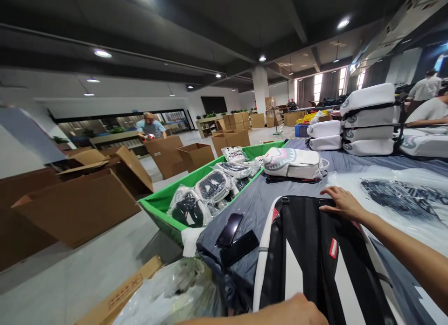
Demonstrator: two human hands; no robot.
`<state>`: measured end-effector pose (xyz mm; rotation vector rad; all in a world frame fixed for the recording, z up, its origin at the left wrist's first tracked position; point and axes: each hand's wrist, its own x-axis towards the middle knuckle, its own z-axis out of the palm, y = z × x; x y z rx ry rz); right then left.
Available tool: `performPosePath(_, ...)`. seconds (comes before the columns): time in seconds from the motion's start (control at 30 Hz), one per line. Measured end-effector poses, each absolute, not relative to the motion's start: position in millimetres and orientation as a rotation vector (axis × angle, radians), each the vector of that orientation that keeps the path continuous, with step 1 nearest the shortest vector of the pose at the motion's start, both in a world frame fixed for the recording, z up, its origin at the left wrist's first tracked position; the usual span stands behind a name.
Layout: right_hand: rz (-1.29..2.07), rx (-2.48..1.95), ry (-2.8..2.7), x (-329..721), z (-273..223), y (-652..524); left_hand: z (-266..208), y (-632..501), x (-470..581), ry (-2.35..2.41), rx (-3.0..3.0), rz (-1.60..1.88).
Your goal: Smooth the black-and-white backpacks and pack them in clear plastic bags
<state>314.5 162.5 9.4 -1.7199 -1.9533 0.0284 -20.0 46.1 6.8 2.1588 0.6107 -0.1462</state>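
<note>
A black-and-white backpack (310, 250) lies on the cloth-covered table in front of me, its straps and back panel facing up. A small red label (333, 248) shows on one strap. At the backpack's top right corner, my right hand (341, 204) rests with fingers stretched out and thumb apart, touching the strap end. Across the backpack's lower part lies my left hand (290, 312), cut off by the bottom edge; its fingers are hidden. Beyond the backpack, a white backpack with a shark-mouth print (294, 162) lies flat. Two dark phones (230, 229) are left of the backpack.
A green-rimmed bin (159, 208) of plastic-wrapped backpacks stands left of the table. White backpacks (369, 117) are stacked at the back right, near clear plastic bags (402, 187). Cardboard boxes (80, 203) stand on the floor. A person (151, 127) works behind boxes; others sit far right.
</note>
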Motion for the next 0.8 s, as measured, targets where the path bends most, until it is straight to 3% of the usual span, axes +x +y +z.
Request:
performPosePath(0.1,-0.101,-1.748,-1.888,319.2,-18.0,161.9,42.8,100.0,-14.0,0.943,2.452,0.276)
performPosePath(0.2,-0.222,-1.688,-1.886,315.1,-39.2,156.8,46.2,176.5,12.3,1.22,2.579,0.647)
performPosePath(0.37,-0.414,-1.556,-1.85,308.5,-56.6,136.1,-9.6,241.4,51.5,1.074,2.5,0.625)
performPosePath(0.6,-0.709,-1.448,-1.881,289.2,-76.3,75.9,-74.6,202.9,27.7,0.804,2.658,1.181)
performPosePath(0.67,-0.686,-1.47,-1.927,282.9,-84.3,58.7,-79.2,193.6,18.5,0.805,2.781,1.115)
performPosePath(0.8,-0.502,-1.618,-2.018,282.7,-97.1,50.9,-72.9,196.9,17.9,0.873,2.967,0.475)
